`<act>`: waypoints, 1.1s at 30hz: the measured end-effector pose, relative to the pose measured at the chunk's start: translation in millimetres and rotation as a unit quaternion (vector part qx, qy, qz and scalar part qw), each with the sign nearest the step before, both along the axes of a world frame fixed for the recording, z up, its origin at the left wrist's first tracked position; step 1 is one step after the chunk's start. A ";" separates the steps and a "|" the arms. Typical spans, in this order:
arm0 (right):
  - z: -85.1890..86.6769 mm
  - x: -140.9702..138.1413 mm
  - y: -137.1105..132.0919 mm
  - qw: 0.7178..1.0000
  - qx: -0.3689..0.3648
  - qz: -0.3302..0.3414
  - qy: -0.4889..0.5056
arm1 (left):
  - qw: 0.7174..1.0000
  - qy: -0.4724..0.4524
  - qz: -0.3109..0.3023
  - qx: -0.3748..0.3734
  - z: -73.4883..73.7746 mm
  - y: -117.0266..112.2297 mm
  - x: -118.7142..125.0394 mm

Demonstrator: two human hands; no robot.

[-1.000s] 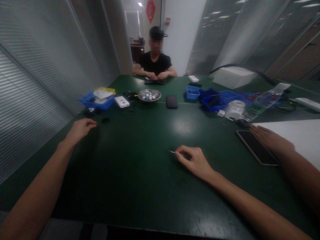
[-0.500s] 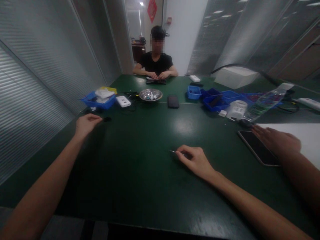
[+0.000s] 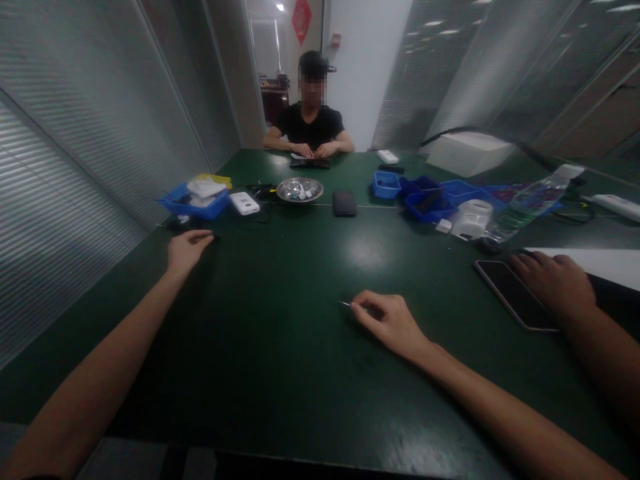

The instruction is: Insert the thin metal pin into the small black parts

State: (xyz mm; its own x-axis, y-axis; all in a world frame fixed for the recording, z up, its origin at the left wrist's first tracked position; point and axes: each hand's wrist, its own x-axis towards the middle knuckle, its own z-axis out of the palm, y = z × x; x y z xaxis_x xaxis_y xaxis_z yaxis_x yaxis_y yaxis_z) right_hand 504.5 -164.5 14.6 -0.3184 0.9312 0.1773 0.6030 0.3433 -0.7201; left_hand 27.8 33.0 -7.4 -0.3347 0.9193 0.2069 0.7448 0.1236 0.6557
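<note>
On the table's left side my left hand (image 3: 187,252) has its thumb and fingers closed at a small black object (image 3: 217,238), whose kind is too small to make out. It lies partly hidden by the fingertips. My right hand (image 3: 387,320) rests near the middle of the table. Between its thumb and forefinger it pinches a thin metal tool (image 3: 344,304) with a slender tip pointing left; the rest of the tool is hidden in the hand.
Blue trays (image 3: 213,207) and a white device (image 3: 245,203) stand back left, with a metal bowl (image 3: 300,191) and black wallet-like item (image 3: 345,203) mid-table. To the right are a bottle (image 3: 533,207), a phone (image 3: 517,293) and a co-worker's hand (image 3: 557,283). Another person (image 3: 311,127) sits opposite.
My left hand has moved right, its fingertips now meeting the small black object. My right hand stays put with the metal tool. The co-worker's hand at right has shifted slightly.
</note>
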 end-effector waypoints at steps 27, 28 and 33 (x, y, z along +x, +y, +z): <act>0.4 0.7 1.2 1.000 0.011 0.008 -0.011 | 0.998 -0.046 -0.023 -0.037 3.4 1.7 3.2; 0.1 0.9 1.4 1.000 0.010 0.008 -0.014 | 0.996 -0.062 -0.046 -0.050 5.9 -0.2 9.0; -2.9 1.2 2.0 1.000 0.010 0.012 -0.022 | 0.952 -0.128 -0.237 -0.143 14.7 -27.2 76.9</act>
State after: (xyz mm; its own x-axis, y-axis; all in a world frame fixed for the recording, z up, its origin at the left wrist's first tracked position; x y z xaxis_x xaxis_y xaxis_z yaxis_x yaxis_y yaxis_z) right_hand 505.6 -162.5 11.6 -0.3485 0.9195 0.1819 0.6248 0.3725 -0.6862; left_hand 104.7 5.8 7.3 0.1254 0.9863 -0.1067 0.5810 0.0142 0.8138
